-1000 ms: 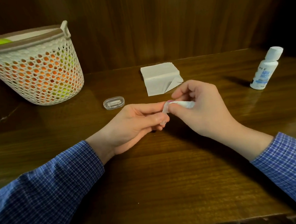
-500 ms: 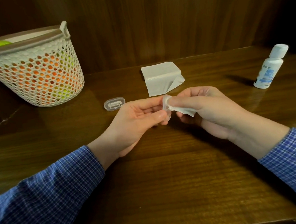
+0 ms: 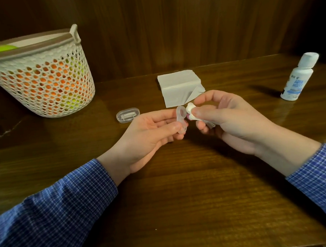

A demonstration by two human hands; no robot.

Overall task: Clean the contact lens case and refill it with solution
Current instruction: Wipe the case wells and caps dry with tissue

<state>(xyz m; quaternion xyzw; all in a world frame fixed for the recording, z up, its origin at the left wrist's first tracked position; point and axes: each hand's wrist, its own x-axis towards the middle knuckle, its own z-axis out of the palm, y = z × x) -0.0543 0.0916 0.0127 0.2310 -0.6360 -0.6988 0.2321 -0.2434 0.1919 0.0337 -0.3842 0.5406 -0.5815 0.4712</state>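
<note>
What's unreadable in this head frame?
- Contact lens case: whether the wells are wet or dry; clear plastic, partly covered by the left hand.
- Solution bottle label: too small, blurred.
- Basket contents: only colours show through the mesh.
- Tissue wad: mostly hidden in the right hand.

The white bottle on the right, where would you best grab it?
Take the bottle round its wide body, below the narrower cap, coming from its left, the side nearest the right hand. It stands upright on the table with open space around it.
</note>
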